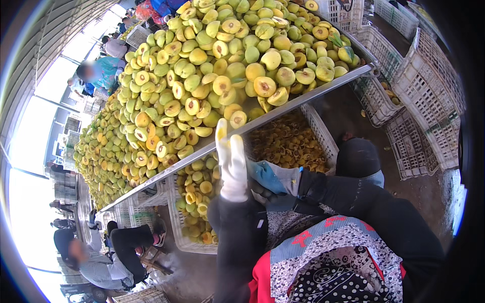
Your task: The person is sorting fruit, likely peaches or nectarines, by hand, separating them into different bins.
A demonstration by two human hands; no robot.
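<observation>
A big heap of yellow-green stone fruit, many of them halved with the brown pit or hollow showing, fills a metal-edged table. My left hand, in a white glove stained yellow at the fingertips, is raised upright at the table's edge, fingers extended and somewhat apart, with no fruit seen in it. My right hand, in a blue and grey glove, lies just right of it above my lap; its fingers are bent and partly hidden, so whether it holds something is unclear.
Under the edge stand a crate of fruit halves at left and a crate of small brown-yellow pieces at right. Stacked white plastic crates are on the right. A seated person is at lower left; other people stand along the far side.
</observation>
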